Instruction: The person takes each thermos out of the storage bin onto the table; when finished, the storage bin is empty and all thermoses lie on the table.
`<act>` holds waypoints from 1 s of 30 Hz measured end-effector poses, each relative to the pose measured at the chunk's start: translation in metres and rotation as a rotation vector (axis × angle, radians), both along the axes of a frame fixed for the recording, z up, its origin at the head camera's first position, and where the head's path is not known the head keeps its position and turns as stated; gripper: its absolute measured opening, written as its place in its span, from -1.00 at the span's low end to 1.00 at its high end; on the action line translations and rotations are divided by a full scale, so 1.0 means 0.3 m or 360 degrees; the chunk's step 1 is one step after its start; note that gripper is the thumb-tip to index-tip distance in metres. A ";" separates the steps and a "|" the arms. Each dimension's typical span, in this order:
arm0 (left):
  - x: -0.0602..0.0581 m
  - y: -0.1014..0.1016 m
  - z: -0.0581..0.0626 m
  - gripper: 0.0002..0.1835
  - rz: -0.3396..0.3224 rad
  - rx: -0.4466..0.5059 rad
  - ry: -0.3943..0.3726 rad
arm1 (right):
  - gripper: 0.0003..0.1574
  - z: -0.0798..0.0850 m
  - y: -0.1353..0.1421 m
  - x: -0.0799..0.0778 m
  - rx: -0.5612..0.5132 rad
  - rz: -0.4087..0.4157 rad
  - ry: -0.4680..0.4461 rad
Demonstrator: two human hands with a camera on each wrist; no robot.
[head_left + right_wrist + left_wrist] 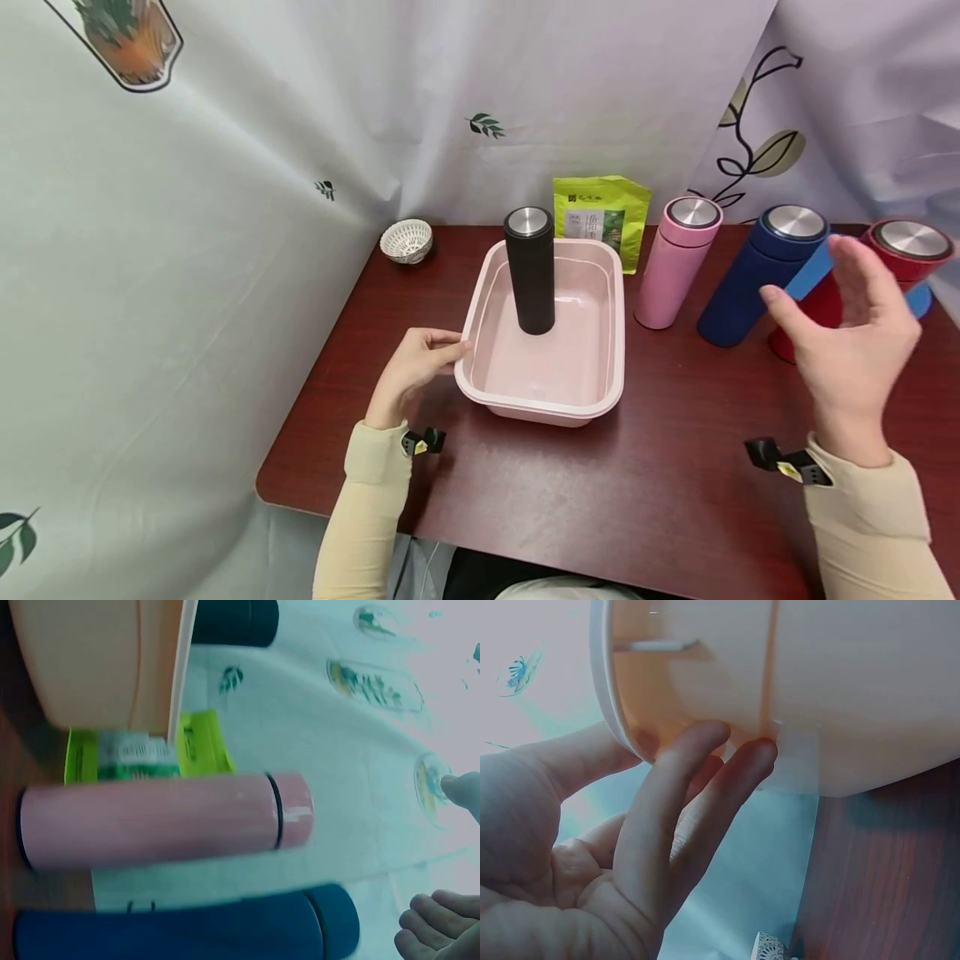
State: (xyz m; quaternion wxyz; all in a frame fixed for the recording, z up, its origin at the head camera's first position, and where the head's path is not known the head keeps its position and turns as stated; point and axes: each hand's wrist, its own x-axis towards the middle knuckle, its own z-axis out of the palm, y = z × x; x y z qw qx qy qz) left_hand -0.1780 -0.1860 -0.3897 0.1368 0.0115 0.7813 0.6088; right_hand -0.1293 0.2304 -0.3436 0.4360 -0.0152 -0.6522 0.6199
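Observation:
A pale pink plastic basin (540, 400) stands on the table, and a black thermos bottle (531, 279) is upright inside it. My left hand (420, 367) pinches the basin's left rim, with the thumb at the rim and fingers against the outer wall in the left wrist view. My right hand (858, 342) is raised at the right with thumb and fingers spread apart, holding nothing. In the head view it overlaps a red thermos (817, 308) and is close to a blue thermos (757, 279). A pink thermos (675, 267) stands between the blue one and the basin.
Behind the basin a green-yellow pouch (633, 217) leans near the curtain. A small white woven bowl (407, 242) is at the table's back left. Some blue object (918, 300), partly hidden, lies behind the red thermos. The dark red table's (510, 492) front edge faces me.

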 end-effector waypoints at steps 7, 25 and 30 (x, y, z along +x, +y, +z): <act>0.002 -0.004 -0.003 -0.62 0.0009 -0.0016 0.0010 | -0.16 -0.014 -0.071 -0.045 0.0166 0.0152 -0.0123; 0.004 -0.004 -0.011 -0.62 0.0019 0.0018 -0.0007 | 0.00 -0.054 -0.210 -0.183 0.0389 0.0623 -0.0461; 0.003 -0.003 -0.007 -0.63 0.0017 0.0042 -0.0007 | 0.02 -0.070 -0.241 -0.227 0.0487 0.0760 -0.0579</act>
